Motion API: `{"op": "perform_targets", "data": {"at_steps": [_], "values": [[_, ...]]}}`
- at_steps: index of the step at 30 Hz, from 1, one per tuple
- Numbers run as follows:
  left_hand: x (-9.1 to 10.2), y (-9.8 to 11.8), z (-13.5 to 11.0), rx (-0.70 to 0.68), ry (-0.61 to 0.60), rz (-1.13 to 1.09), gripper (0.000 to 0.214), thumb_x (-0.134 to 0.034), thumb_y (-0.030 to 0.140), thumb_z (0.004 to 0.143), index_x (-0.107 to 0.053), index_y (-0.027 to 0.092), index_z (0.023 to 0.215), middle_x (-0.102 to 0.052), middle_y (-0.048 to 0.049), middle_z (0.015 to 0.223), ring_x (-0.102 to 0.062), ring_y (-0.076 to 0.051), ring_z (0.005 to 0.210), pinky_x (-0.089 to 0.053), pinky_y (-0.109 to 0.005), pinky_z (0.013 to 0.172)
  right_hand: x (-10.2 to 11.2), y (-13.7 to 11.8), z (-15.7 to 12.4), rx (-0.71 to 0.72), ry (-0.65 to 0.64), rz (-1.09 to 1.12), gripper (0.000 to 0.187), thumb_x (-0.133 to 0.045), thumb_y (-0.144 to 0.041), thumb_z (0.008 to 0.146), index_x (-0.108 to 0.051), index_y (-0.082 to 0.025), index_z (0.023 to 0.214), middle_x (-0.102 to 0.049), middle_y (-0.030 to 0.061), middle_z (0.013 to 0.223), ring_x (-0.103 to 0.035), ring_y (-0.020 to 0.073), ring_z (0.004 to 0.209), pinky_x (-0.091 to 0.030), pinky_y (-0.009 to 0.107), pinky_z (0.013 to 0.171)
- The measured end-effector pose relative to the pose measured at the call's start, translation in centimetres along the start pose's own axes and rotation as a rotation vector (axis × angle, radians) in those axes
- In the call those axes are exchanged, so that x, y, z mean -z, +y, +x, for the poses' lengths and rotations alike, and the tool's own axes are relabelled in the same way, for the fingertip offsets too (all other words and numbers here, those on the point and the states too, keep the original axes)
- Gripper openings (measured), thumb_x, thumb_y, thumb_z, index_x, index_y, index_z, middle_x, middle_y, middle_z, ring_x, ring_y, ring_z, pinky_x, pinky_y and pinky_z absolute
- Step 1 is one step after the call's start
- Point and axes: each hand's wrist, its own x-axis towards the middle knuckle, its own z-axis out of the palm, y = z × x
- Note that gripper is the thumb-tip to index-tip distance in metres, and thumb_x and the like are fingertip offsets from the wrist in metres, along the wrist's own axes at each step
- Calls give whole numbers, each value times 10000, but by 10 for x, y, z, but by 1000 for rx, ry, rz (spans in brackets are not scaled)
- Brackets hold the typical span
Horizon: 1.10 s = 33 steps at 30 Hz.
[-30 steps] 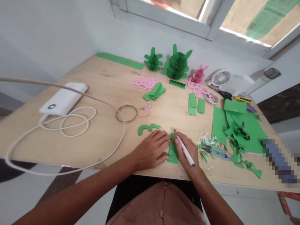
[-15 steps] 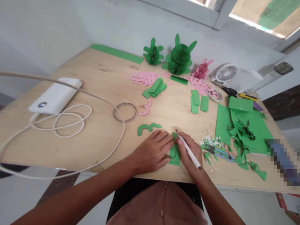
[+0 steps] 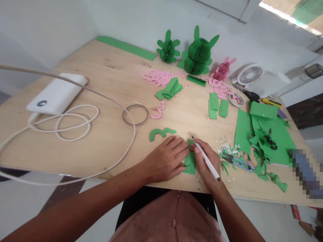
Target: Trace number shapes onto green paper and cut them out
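Observation:
Near the table's front edge lies a green paper strip (image 3: 189,164) with a curved line drawn on it. My left hand (image 3: 166,158) rests flat, fingers stretched, over the strip's left side. My right hand (image 3: 207,158) is closed around a white pen (image 3: 207,158), its dark tip pointing up and away from the paper. The right fingertips touch the strip's upper part and partly hide it. Just beyond my left hand sit green curved cut-outs (image 3: 161,133). Pink curved cut-outs (image 3: 158,111) lie farther back.
Blue thread snips (image 3: 239,162) lie right among green scraps (image 3: 259,158) and white bits. Green folded strips (image 3: 169,89), pink pieces (image 3: 158,78) and paper honeycomb figures (image 3: 198,55) stand or lie behind. At left, a white power bank (image 3: 58,94) trails a cable (image 3: 126,151).
The view has shifted slightly, so the table's contents sit a little higher in the picture. Both hands keep nearly the same places on the strip, and the pen stays in my right hand.

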Motion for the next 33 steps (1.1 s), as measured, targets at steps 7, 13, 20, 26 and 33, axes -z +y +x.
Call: {"op": "perform_targets", "data": {"at_steps": [7,13,20,26,33], "values": [[0,0,0,-18,23,36,395,-536,372,904,-574,91,1179,-595,-152,1284,-478,-316,1209,-352,-486,1076,0,-2,0,14,15,-1,290,-528,-370,928,-645,-224,1149,-741,85,1056,-710,245,983,-575,382,842],[-1,0,0,-22,33,42,385,-522,377,910,-576,99,1172,-595,-159,1284,-482,-312,1214,-363,-489,1071,-1,-3,1,41,14,11,276,-521,-360,933,-642,-233,1146,-737,81,1056,-705,244,982,-572,391,846],[-1,0,0,-23,24,35,393,-541,376,899,-572,96,1174,-593,-157,1289,-479,-317,1219,-362,-493,1072,0,-3,0,48,9,13,274,-508,-347,938,-640,-238,1153,-736,78,1072,-704,244,992,-579,382,823],[-2,0,-1,-14,24,25,383,-532,373,907,-569,101,1175,-591,-159,1295,-476,-313,1229,-360,-493,1078,0,-6,1,49,19,-15,270,-507,-352,936,-644,-236,1139,-744,75,1047,-712,240,966,-573,384,833],[-2,-2,-2,0,15,-37,375,-555,364,895,-574,101,1163,-583,-147,1318,-471,-311,1242,-355,-495,1087,0,-7,2,31,19,-17,277,-500,-362,934,-647,-228,1126,-751,76,1038,-713,246,972,-562,396,852]]}}
